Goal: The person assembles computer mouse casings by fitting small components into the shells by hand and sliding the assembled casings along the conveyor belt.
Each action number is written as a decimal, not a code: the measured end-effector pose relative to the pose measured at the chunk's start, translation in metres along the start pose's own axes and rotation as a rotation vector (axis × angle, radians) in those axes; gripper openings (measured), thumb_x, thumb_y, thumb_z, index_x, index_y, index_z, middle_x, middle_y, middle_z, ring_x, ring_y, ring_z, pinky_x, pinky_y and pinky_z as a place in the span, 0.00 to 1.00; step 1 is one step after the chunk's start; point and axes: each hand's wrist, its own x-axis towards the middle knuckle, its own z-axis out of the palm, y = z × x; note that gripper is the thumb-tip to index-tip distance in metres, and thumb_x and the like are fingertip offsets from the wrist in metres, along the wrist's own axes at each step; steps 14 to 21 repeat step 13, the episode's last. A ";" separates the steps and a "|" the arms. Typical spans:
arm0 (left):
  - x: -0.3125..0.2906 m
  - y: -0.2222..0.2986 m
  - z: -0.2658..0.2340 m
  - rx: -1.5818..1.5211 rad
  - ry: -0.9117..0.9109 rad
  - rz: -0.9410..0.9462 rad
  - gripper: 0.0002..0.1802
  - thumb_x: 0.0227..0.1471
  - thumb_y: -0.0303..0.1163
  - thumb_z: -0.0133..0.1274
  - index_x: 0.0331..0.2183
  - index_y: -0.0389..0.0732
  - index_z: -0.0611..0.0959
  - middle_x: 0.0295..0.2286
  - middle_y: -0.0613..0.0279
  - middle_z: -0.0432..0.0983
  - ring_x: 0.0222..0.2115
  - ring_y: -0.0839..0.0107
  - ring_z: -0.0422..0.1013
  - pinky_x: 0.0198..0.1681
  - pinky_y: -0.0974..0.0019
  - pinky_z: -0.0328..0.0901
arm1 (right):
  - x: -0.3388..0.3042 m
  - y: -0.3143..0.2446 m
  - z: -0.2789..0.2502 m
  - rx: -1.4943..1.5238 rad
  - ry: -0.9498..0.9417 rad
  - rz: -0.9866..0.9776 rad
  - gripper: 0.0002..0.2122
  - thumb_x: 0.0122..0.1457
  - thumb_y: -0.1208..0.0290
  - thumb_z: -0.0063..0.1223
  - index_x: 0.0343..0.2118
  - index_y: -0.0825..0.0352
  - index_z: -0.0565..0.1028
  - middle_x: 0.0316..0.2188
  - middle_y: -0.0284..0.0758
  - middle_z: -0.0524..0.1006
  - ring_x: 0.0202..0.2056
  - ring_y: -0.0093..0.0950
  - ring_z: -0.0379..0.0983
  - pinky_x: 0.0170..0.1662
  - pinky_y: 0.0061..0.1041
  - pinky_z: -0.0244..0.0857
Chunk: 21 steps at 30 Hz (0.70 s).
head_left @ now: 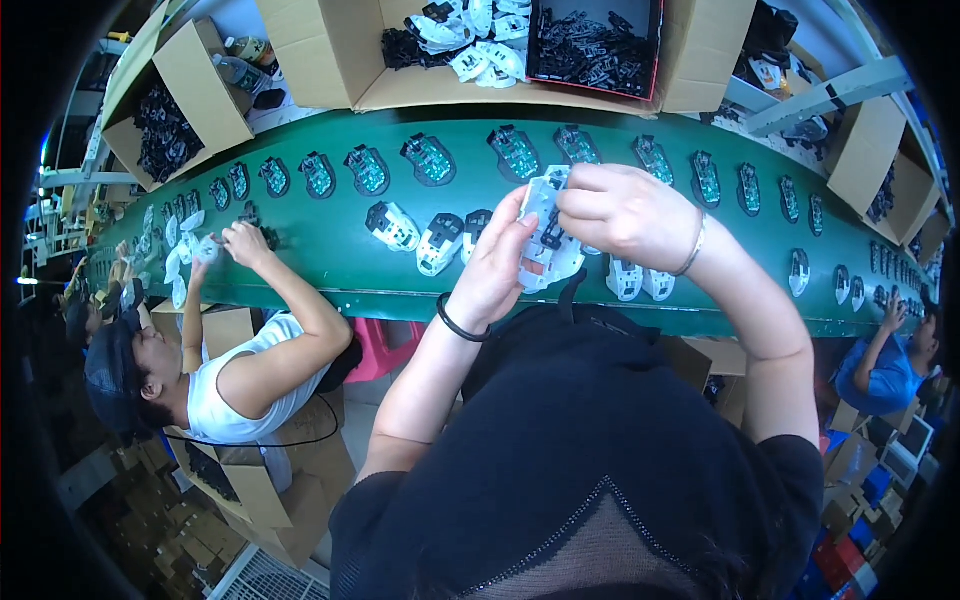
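My left hand (492,262) grips a white plastic computer mouse shell (538,272), tilted with its hollow inside showing. A small black part (552,232) sits inside the shell. My right hand (622,212) is closed at the shell's upper right edge, its fingertips pinched; what they hold, if anything, is hidden. On the green bench (330,262) just beyond, a row of mouse bases with green circuit boards (515,152) lies crosswise. Nearer, white-and-black mouse shells (440,243) lie left of my hands, and more white shells (625,279) lie to the right, partly behind my right wrist.
A large cardboard box (430,95) beyond the bench holds white shells and a tray of small black parts (592,52). Open boxes (190,130) stand at both far sides. A co-worker in a white top (250,375) works at left, another in blue (888,372) at right.
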 end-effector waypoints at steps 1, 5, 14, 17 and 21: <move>-0.002 0.001 0.000 0.016 -0.014 -0.016 0.23 0.56 0.33 0.36 0.54 0.42 0.59 0.42 0.61 0.67 0.40 0.76 0.69 0.37 0.74 0.68 | 0.004 0.001 0.001 -0.007 -0.052 -0.062 0.08 0.35 0.74 0.50 0.22 0.69 0.70 0.25 0.33 0.65 0.30 0.29 0.66 0.31 0.26 0.67; -0.006 0.004 -0.004 0.075 -0.015 -0.021 0.27 0.52 0.23 0.39 0.55 0.41 0.58 0.42 0.63 0.66 0.39 0.78 0.68 0.36 0.76 0.67 | 0.015 0.001 -0.003 -0.149 -0.185 -0.094 0.02 0.37 0.73 0.51 0.16 0.63 0.75 0.27 0.28 0.69 0.35 0.24 0.66 0.37 0.23 0.68; -0.010 0.015 0.002 0.205 -0.007 0.043 0.32 0.49 0.18 0.42 0.56 0.43 0.57 0.45 0.65 0.63 0.43 0.79 0.64 0.40 0.77 0.64 | 0.022 -0.002 -0.005 -0.093 -0.197 -0.158 0.05 0.32 0.72 0.50 0.16 0.65 0.71 0.24 0.31 0.64 0.32 0.28 0.65 0.35 0.25 0.67; -0.010 0.015 0.002 0.205 -0.007 0.043 0.32 0.49 0.18 0.42 0.56 0.43 0.57 0.45 0.65 0.63 0.43 0.79 0.64 0.40 0.77 0.64 | 0.022 -0.002 -0.005 -0.093 -0.197 -0.158 0.05 0.32 0.72 0.50 0.16 0.65 0.71 0.24 0.31 0.64 0.32 0.28 0.65 0.35 0.25 0.67; -0.010 0.015 0.002 0.205 -0.007 0.043 0.32 0.49 0.18 0.42 0.56 0.43 0.57 0.45 0.65 0.63 0.43 0.79 0.64 0.40 0.77 0.64 | 0.022 -0.002 -0.005 -0.093 -0.197 -0.158 0.05 0.32 0.72 0.50 0.16 0.65 0.71 0.24 0.31 0.64 0.32 0.28 0.65 0.35 0.25 0.67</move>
